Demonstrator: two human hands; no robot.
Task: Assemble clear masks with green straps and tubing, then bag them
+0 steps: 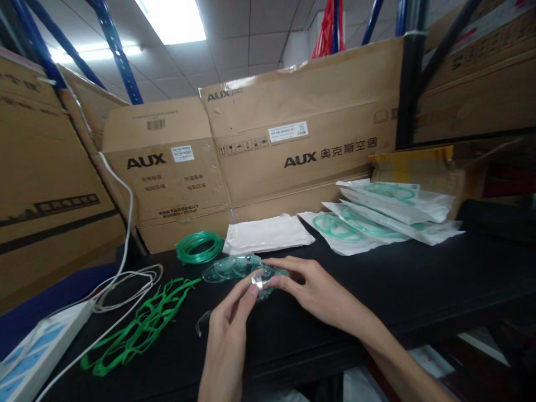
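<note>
Both hands meet over the black tabletop around a clear plastic oxygen mask [268, 291]. The thumb and fingers of my left hand [233, 312] pinch it at a shiny metal nose strip [257, 281]. My right hand [313, 283] grips its right side between thumb and fingers, covering part of it. Just behind lie several clear greenish masks [230, 268], nested together. Left of my left hand is a small clear piece [203, 322], too faint to name. Green elastic straps [144, 329] lie loosely heaped farther left. A coil of green tubing [198, 247] sits behind the straps.
White packets [268, 233] lie at the back, and several packed mask sets with green tubing [377, 215] are piled at the right. A power strip [46, 346] and white cable [125, 245] occupy the left. Cardboard boxes [293, 128] wall off the back.
</note>
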